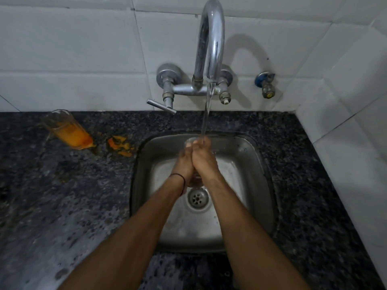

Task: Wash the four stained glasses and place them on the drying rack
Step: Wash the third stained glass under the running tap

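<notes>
Counter of dark speckled stone frames the steel sink, and both arms reach over the basin so the runoff goes straight to the drain. Water from the tap lands where the left hand and right hand close together around a clear glass, its rim just showing beyond the fingertips, probably to rinse it. Another glass, orange-stained, waits on the counter to the left, beside an orange spill.
</notes>
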